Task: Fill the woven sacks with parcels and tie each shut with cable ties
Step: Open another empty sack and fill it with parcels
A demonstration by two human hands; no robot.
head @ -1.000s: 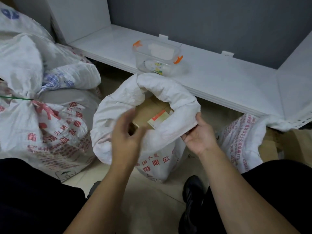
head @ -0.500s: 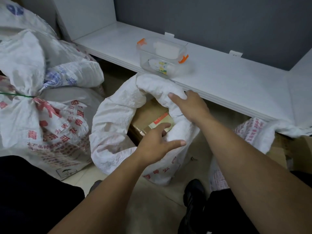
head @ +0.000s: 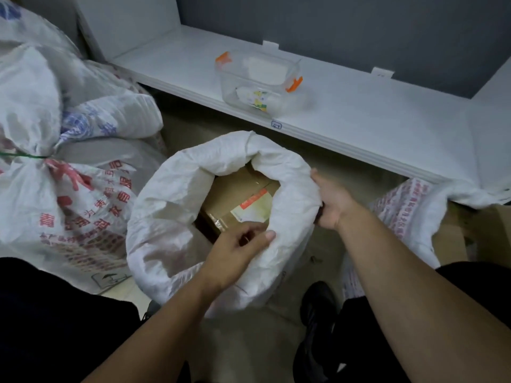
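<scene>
Far out beyond the left hand's outer side a tied sack (head: 69, 205) with red print lies on the floor, its neck cinched by a green cable tie (head: 25, 156); the left hand (head: 235, 252) pinches the near rim of the open woven sack (head: 171, 217), thumb on top, fingers curled over the fabric; just ahead of its fingertips, inside the sack, sits a cardboard parcel (head: 235, 194) with a label; the right hand (head: 331, 200) clasps the rolled rim on the sack's right side, fingers wrapped under it; above that hand a clear container (head: 257, 81) with orange clips rests on the white shelf (head: 373, 114); to its right lies another printed sack (head: 409, 217).
</scene>
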